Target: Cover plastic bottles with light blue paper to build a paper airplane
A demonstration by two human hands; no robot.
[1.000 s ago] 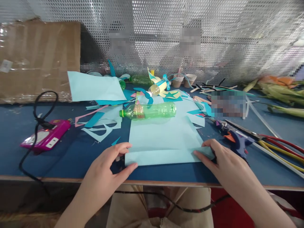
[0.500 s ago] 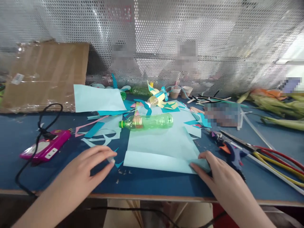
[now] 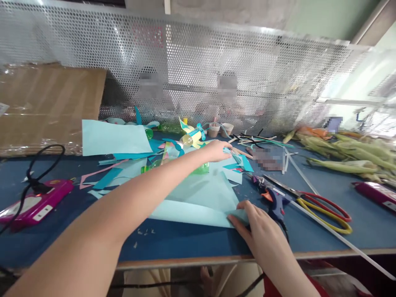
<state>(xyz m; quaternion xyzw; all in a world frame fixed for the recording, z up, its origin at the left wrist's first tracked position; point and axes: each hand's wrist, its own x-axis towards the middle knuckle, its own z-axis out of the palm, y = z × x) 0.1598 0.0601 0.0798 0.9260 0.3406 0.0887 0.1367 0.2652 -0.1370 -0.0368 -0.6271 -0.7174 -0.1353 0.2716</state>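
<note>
A light blue sheet of paper (image 3: 198, 192) lies on the table with its near edge folded over in a strip. My right hand (image 3: 258, 225) pinches the right end of that fold between thumb and fingers. Reaching across the sheet, my left hand (image 3: 216, 151) has its fingers stretched out near the blue paper scraps (image 3: 246, 162); no object shows in them. Beneath my left forearm lies a green plastic bottle (image 3: 202, 168), its middle hidden. A glue gun (image 3: 275, 200) and scissors with red and yellow handles (image 3: 324, 206) rest right of the sheet.
A magenta power strip (image 3: 40, 202) with a black cord is at left, before a cardboard sheet (image 3: 55, 107). Behind the bottle stand a decorated small bottle (image 3: 192, 138) and paper cups (image 3: 214, 129). Corn husks (image 3: 349, 152) lie at right. A perforated metal screen (image 3: 192, 62) rises behind.
My left hand has moved from the sheet's left side, forward and right over the bottle. My right hand keeps hold of the fold. The view has shifted to the right and tilted up.
</note>
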